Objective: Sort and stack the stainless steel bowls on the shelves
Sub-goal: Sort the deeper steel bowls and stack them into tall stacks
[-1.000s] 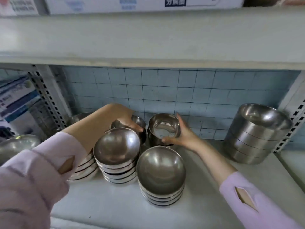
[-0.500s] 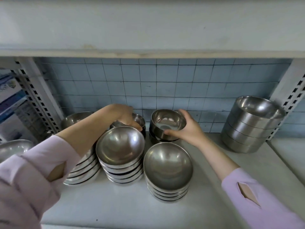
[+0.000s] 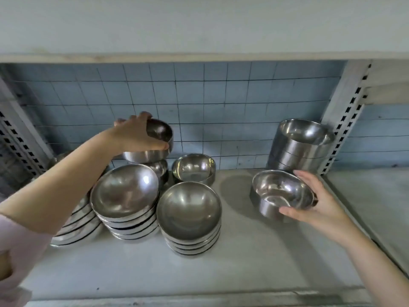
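My left hand (image 3: 135, 135) grips a small deep steel bowl (image 3: 156, 144) and holds it in the air above another small bowl (image 3: 159, 168) at the back. My right hand (image 3: 314, 201) holds a second small deep bowl (image 3: 281, 193) by its rim, low over the shelf at the right, in front of a tall stack of deep bowls (image 3: 301, 147). One small bowl (image 3: 194, 169) stands alone at the back centre. Two stacks of wide shallow bowls stand in front: one at centre-left (image 3: 125, 196), one at centre (image 3: 189, 214).
A further stack of shallow bowls (image 3: 75, 227) sits at the far left, partly hidden by my left arm. The grey shelf board (image 3: 254, 258) runs under a low upper shelf (image 3: 199, 29). Perforated uprights (image 3: 347, 111) stand at both ends. Blue tiles cover the back wall.
My left hand has lifted a small bowl up off the back stack. My right hand has carried its small bowl from the back centre over to the right, near the tall stack.
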{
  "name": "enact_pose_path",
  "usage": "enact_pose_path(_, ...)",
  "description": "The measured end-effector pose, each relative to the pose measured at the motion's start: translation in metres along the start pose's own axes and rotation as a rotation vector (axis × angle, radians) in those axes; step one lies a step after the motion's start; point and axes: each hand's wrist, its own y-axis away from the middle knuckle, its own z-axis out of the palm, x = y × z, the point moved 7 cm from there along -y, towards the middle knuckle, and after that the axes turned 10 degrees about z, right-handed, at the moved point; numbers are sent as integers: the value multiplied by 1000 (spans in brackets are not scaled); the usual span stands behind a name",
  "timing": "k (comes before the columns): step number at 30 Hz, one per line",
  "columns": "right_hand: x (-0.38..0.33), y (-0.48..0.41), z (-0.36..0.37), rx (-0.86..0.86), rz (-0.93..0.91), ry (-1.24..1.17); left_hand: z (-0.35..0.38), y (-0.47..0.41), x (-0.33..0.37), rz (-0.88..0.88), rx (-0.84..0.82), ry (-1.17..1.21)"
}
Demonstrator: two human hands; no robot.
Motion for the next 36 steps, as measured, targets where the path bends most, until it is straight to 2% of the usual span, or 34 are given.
enact_pose_path(4,39,25,-24,-55,75,13,-10,27,83,67,104,-20)
enact_pose_path(7,51,38,-27,-136,96,-9,7,47,157,239,121,33)
enact_pose_path(9,58,43,-25,-202,123,-1,24,60,201,336,76,133)
enact_pose_path(12,78,42,-26,-224,186,20,65,80,259,512,-75,284)
enact_pose_path(15,93,41,-29,-217,195,-57,112,95,300,648,-130,206)
enact_pose_path(18,101,38,-29,-224,141,-128,147,97,320,665,-173,115)
enact_pose_path(21,108,34,-28,-220,133,-130,161,87,319,596,-196,96)
enact_pose_path(24,107,32,-29,-204,107,-73,162,83,317,583,-249,34)
enact_pose_path(28,106,35,-30,-205,82,-39,157,83,318,574,-350,89)
enact_pose_path(36,102,38,-32,-239,66,-61,160,80,322,542,-393,-15)
